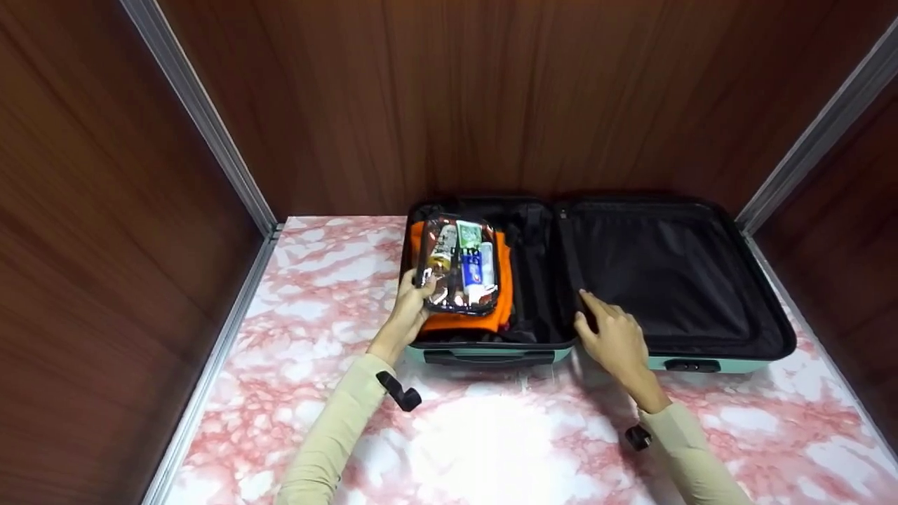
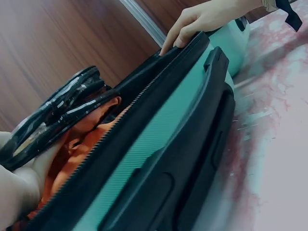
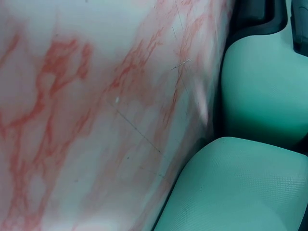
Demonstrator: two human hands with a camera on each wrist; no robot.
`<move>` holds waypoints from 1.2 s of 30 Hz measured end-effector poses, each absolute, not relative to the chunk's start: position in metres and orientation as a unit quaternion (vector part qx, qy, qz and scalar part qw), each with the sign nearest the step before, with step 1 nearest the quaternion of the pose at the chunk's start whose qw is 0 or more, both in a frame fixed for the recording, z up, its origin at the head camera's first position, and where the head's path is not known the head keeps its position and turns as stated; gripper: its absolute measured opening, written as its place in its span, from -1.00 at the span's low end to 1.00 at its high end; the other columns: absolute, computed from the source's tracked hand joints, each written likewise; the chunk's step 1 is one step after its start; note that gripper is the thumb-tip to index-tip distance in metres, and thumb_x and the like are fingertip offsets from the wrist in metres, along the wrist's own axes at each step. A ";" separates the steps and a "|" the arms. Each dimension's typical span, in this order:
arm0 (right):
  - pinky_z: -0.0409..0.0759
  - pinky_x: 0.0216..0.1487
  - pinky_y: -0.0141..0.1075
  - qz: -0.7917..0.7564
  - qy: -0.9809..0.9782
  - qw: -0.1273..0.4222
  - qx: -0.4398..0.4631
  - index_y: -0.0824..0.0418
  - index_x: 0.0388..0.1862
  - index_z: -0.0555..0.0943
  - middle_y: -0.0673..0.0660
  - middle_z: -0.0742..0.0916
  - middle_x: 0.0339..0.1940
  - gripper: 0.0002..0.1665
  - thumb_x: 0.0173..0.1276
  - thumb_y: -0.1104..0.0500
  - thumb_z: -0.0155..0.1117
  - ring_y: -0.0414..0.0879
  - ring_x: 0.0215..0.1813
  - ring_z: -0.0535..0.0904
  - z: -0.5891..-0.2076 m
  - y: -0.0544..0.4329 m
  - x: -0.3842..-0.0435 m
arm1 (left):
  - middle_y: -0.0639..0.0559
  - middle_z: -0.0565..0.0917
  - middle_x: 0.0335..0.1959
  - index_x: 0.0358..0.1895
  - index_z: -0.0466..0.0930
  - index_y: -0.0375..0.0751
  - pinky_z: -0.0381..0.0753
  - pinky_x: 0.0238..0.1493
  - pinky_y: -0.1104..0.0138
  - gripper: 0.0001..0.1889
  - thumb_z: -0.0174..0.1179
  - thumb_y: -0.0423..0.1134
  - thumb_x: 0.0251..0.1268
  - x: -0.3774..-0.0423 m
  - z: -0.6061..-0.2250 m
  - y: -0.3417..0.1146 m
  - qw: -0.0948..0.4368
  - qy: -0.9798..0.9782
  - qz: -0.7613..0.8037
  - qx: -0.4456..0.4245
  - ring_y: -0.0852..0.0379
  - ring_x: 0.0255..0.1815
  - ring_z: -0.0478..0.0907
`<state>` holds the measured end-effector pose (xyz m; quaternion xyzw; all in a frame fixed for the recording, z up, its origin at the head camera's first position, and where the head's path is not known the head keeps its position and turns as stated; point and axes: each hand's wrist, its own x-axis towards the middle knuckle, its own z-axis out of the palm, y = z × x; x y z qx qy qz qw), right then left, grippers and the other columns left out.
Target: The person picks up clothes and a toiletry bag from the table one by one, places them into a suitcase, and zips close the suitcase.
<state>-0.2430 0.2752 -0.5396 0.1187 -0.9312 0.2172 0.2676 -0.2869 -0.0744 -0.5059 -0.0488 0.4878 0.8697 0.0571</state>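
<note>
A clear pouch with black trim (image 1: 459,263) holds several toiletry tubes, among them a blue and white one and a green one. My left hand (image 1: 408,308) grips its near left corner, thumb on top. Under the pouch, a folded orange cloth (image 1: 504,280) lies in the left half of an open mint-green suitcase (image 1: 417,355). The left wrist view shows the pouch (image 2: 60,113) tilted above the orange cloth (image 2: 89,144). My right hand (image 1: 617,344) rests on the suitcase rim near the hinge, fingers extended. The right wrist view shows neither hand clearly.
The suitcase's right half (image 1: 666,273) lies flat with a black lining. A black carry handle (image 1: 489,358) is on the near side, and a lock (image 1: 692,365) on the right half. Dark wood panels (image 1: 491,98) surround the pink marbled table (image 1: 316,280).
</note>
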 end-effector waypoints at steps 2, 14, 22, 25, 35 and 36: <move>0.52 -0.03 0.17 0.216 -0.933 0.263 0.119 0.17 0.29 0.58 0.20 0.69 0.15 -0.49 0.43 0.03 0.17 0.28 0.02 0.62 -0.539 0.275 -0.243 | -0.08 0.47 -0.16 0.22 0.16 -0.26 0.59 -0.41 0.38 -0.68 -0.05 -0.42 0.52 -0.287 -0.511 -0.073 0.065 0.510 0.856 -0.049 0.16 -0.35 0.57; 0.51 0.02 0.18 0.214 -0.937 0.253 0.113 0.17 0.32 0.56 0.21 0.68 0.17 -0.48 0.45 0.01 0.15 0.29 0.03 0.61 -0.535 0.276 -0.243 | -0.10 0.40 -0.10 0.21 0.18 -0.28 0.51 -0.39 0.35 -0.68 -0.03 -0.36 0.51 -0.287 -0.515 -0.068 0.058 0.617 0.779 -0.091 0.13 -0.31 0.46; 0.51 0.00 0.19 0.215 -0.938 0.249 0.111 0.18 0.31 0.56 0.21 0.68 0.17 -0.48 0.45 0.01 0.15 0.29 0.03 0.61 -0.536 0.275 -0.240 | -0.35 0.52 0.10 0.29 0.21 -0.38 0.49 0.09 0.12 -0.50 0.13 -0.37 0.35 -0.283 -0.513 -0.070 -0.053 0.785 0.616 -0.044 -0.18 0.02 0.55; 0.52 -0.02 0.19 0.215 -0.938 0.250 0.109 0.18 0.31 0.57 0.21 0.68 0.16 -0.48 0.45 0.01 0.16 0.30 0.01 0.61 -0.536 0.275 -0.241 | -0.37 0.49 0.13 0.35 0.22 -0.31 0.43 0.16 0.00 -0.41 0.19 -0.32 0.30 -0.281 -0.515 -0.070 -0.101 0.841 0.531 -0.014 -0.25 0.09 0.50; 0.52 -0.03 0.19 0.215 -0.937 0.250 0.112 0.18 0.31 0.57 0.22 0.68 0.15 -0.48 0.44 0.01 0.16 0.30 0.01 0.62 -0.537 0.277 -0.242 | -0.28 0.15 0.51 0.37 0.38 -0.30 0.18 0.41 -0.05 -0.40 0.14 0.00 0.39 -0.280 -0.519 -0.067 -0.161 0.901 0.393 0.093 -0.23 0.50 0.10; 0.52 -0.02 0.19 0.215 -0.938 0.249 0.113 0.19 0.31 0.56 0.23 0.68 0.16 -0.48 0.44 0.01 0.16 0.30 0.02 0.62 -0.537 0.277 -0.243 | -0.26 0.12 0.53 0.38 0.38 -0.30 0.15 0.42 -0.06 -0.37 0.11 0.05 0.40 -0.280 -0.520 -0.066 -0.162 0.907 0.374 0.102 -0.22 0.53 0.04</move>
